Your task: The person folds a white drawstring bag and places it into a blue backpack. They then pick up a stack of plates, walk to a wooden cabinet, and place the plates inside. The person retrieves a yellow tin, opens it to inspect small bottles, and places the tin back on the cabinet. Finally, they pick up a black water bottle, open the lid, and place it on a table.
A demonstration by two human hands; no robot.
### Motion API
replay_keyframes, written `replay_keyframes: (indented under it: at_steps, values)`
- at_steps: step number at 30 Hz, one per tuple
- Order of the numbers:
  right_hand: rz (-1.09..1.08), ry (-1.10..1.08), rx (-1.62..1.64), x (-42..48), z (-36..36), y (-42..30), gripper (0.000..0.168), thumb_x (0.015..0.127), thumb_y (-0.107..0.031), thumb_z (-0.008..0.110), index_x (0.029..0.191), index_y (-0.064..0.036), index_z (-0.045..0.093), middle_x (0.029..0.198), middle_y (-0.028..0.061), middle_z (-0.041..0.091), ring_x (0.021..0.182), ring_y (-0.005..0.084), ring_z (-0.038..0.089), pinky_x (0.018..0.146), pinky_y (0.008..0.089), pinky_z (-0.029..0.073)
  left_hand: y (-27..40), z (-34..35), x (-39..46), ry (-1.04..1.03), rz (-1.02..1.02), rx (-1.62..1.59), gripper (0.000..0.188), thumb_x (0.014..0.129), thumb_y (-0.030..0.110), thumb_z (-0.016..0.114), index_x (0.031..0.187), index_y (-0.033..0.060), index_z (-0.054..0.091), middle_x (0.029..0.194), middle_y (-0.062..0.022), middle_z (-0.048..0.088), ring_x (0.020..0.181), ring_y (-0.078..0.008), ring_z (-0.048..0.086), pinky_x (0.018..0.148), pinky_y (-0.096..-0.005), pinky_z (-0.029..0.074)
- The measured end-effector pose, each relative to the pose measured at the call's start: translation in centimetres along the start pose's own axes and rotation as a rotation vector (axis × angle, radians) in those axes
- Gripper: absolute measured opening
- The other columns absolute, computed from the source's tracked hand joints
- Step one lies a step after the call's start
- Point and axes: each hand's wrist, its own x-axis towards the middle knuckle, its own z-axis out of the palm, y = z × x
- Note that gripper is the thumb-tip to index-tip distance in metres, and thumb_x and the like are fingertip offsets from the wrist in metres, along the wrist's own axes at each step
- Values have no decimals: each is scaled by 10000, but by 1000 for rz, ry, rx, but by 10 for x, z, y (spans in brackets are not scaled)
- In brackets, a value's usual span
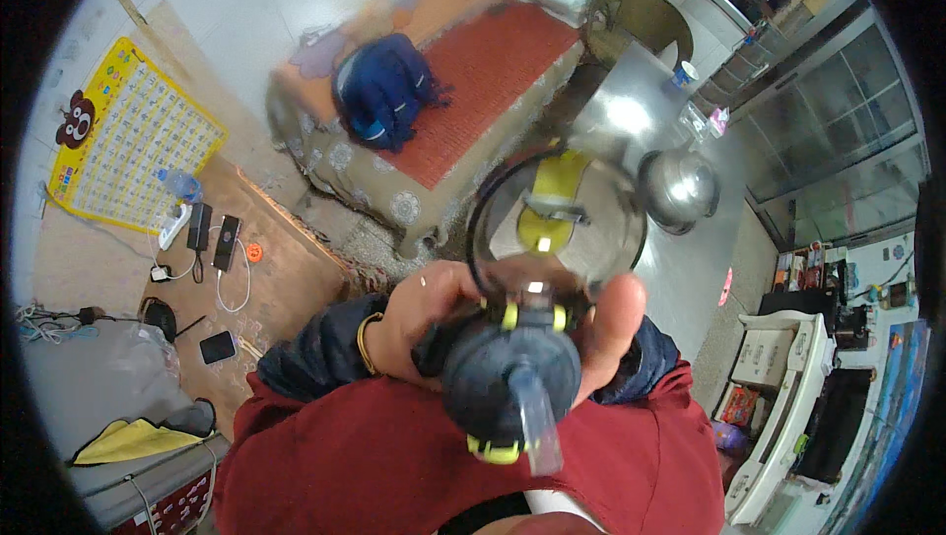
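Observation:
Close below the camera, in front of the chest, is a bottle with a dark cap [491, 380], yellow-green clips and a clear spout; its flip lid [599, 239], transparent with a dark rim and a yellow-green inner part, stands raised. My left hand [417, 313], with a gold-coloured bracelet at the wrist, grips the bottle from the left side. My right hand [610, 335] holds it from the other side, its thumb raised near the lid's rim. The bottle's body and most fingertips are hidden under the cap.
A metal table [684, 276] on the right bears a round metal pot [680, 188] and a paper cup [686, 75]. Ahead, a bed with a red mat [488, 84] holds a dark blue garment [384, 91]. A brown table [281, 276] at left carries a phone [218, 348], chargers and cables.

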Motion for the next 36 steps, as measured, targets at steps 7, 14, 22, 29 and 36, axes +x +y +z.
replay_keyframes:
  at_steps: [7, 14, 22, 29, 36]
  values:
    - [137, -166, 76, 7, 12, -12, 583, 889, -450, 438, 1084, 98, 475, 1068, 250, 519, 901, 399, 528, 800, 437, 435, -24, 14, -4, 182, 532, 286, 307, 851, 179, 509, 1090, -9, 549, 1083, -203, 589, 928, -365, 587, 805, -416, 463]
    - [84, -175, 125, 12, 17, -6, 602, 818, -442, 515, 1144, 50, 400, 1118, 255, 484, 954, 402, 509, 824, 461, 431, -36, 18, 3, 381, 832, 385, 230, 862, 110, 502, 1028, -49, 487, 1036, -276, 570, 857, -381, 608, 682, -448, 506]
    - [51, -171, 127, 9, 14, -8, 703, 736, -433, 604, 1213, -5, 316, 1174, 261, 444, 1014, 405, 487, 852, 487, 427, -29, 15, 10, 441, 912, 437, 241, 832, 109, 559, 1002, -25, 455, 1001, -281, 578, 824, -381, 623, 655, -436, 524]
    - [26, -166, 111, 8, 14, -8, 838, 665, -425, 682, 1274, -53, 242, 1223, 267, 408, 1067, 408, 469, 876, 511, 423, -27, 17, 15, 526, 952, 432, 193, 818, 110, 565, 932, -21, 481, 995, -278, 582, 838, -376, 626, 662, -432, 525]
    - [28, -153, 117, 9, 10, -2, 999, 594, -416, 760, 1334, -101, 167, 1273, 272, 373, 1120, 411, 450, 900, 534, 419, -24, 10, 5, 391, 813, 454, 219, 833, 106, 556, 1010, -7, 493, 1027, -259, 585, 846, -353, 629, 665, -413, 518]
